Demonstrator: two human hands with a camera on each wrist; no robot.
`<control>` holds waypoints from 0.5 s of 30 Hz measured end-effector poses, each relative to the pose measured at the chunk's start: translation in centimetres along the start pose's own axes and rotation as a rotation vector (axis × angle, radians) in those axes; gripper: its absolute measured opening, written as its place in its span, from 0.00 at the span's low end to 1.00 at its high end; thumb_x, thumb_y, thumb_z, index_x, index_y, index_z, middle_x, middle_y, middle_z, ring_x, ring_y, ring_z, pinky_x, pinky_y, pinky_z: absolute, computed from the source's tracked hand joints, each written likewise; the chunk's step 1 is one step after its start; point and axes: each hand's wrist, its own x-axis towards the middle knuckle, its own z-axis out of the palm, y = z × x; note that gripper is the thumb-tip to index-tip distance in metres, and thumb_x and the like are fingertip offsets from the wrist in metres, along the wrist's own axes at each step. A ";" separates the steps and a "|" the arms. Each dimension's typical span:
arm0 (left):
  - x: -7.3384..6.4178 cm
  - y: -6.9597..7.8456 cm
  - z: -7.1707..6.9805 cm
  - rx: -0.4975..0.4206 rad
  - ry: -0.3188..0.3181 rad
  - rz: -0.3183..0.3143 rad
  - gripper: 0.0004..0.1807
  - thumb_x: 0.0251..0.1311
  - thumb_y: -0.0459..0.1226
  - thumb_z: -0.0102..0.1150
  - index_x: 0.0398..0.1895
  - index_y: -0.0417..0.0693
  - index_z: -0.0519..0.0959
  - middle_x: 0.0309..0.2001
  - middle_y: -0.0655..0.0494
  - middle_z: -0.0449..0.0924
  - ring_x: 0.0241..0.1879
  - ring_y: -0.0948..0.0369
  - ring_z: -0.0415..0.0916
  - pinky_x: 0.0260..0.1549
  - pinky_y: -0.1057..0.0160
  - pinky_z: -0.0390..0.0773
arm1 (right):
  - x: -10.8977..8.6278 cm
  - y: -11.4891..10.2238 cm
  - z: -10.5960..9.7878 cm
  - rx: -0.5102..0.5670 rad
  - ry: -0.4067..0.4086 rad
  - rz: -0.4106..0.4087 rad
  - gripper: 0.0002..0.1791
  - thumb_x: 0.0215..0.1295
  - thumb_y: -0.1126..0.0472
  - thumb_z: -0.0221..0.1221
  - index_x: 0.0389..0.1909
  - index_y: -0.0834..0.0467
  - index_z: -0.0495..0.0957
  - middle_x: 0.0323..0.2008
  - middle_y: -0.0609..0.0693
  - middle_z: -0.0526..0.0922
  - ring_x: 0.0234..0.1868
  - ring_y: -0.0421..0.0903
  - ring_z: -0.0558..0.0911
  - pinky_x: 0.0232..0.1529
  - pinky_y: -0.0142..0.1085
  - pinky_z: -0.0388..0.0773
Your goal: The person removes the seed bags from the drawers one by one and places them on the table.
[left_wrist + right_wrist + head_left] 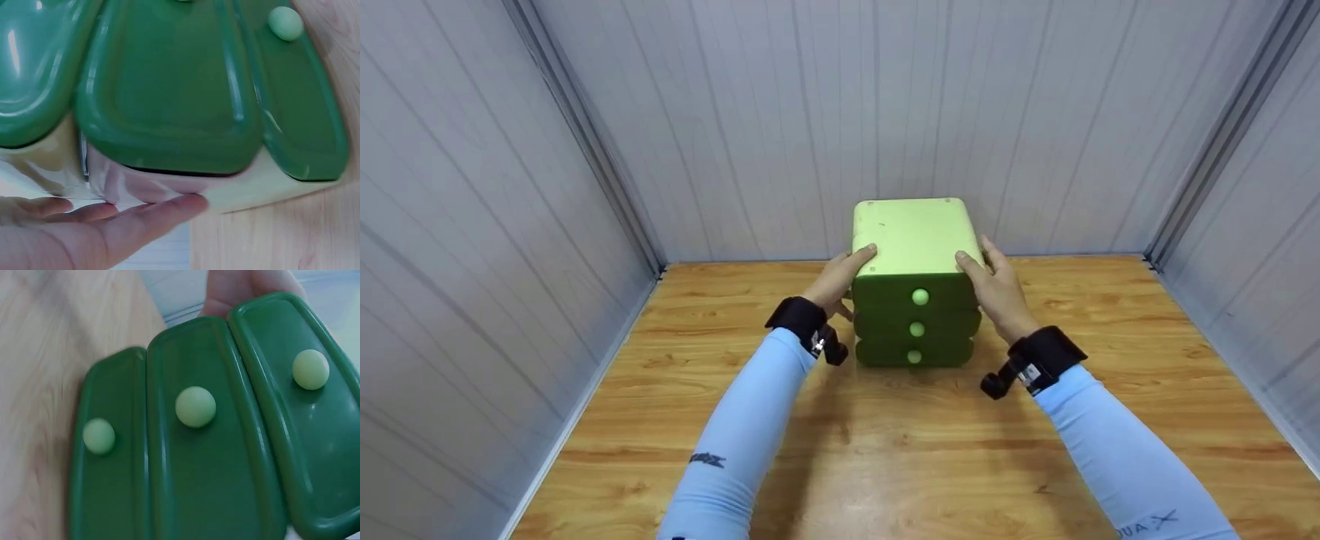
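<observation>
A small three-drawer storage box (915, 236) with a pale green top and dark green drawer fronts (169, 84) stands upright on the wooden surface. Each front carries a round pale green knob (196, 406), and all the drawers look closed. My left hand (837, 283) lies against the box's left side, thumb on the top edge. In the left wrist view, its fingers (152, 222) stretch fairly straight along the side. On the opposite side rests my right hand (999, 291), its thumb at the top edge and fingers along the side; the drawers partly hide it in the right wrist view.
Pale panelled walls enclose the wood-grain surface (907, 450) at the back (750, 135), left (457, 247) and right (1245, 247). The box stands near the back wall. A black camera strap (799, 321) is on the left wrist, and another (1046, 356) on the right.
</observation>
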 end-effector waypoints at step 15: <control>-0.5 0.1 -0.7 0.066 -0.098 -0.084 0.47 0.59 0.70 0.49 0.78 0.64 0.50 0.77 0.48 0.43 0.63 0.25 0.58 0.45 0.28 0.73 | -2.6 -2.0 2.5 -0.468 0.269 -0.678 0.14 0.60 0.59 0.68 0.40 0.67 0.82 0.38 0.60 0.80 0.40 0.57 0.78 0.43 0.49 0.73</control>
